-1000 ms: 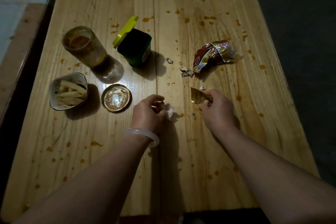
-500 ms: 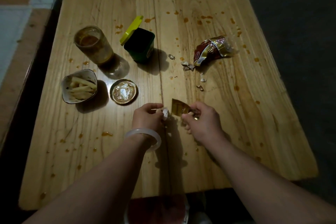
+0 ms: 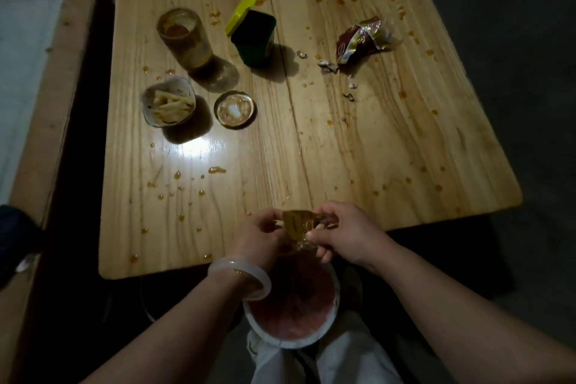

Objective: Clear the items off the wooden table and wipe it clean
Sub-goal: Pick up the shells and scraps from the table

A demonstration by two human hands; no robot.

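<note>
My left hand (image 3: 260, 232) and my right hand (image 3: 346, 232) meet over the near edge of the wooden table (image 3: 311, 150), both pinching a gold wrapper scrap (image 3: 296, 223). Below them stands a white bin with a red liner (image 3: 293, 309). On the table are a glass jar (image 3: 185, 38), a green tub with a yellow lid (image 3: 254, 33), a small bowl of fries (image 3: 168, 103), a round jar lid (image 3: 235, 109), a crumpled red-and-gold snack bag (image 3: 363, 38) and small scraps (image 3: 327, 66). Orange sauce spots dot the wood.
A low pale platform (image 3: 34, 78) lies left of the table across a dark gap. Dark floor (image 3: 514, 41) surrounds the table on the right. My light trousers (image 3: 327, 362) show beneath the bin.
Both hands have come back from the table's middle to its near edge with the gold scrap and now hold it together above the bin, which has come into view.
</note>
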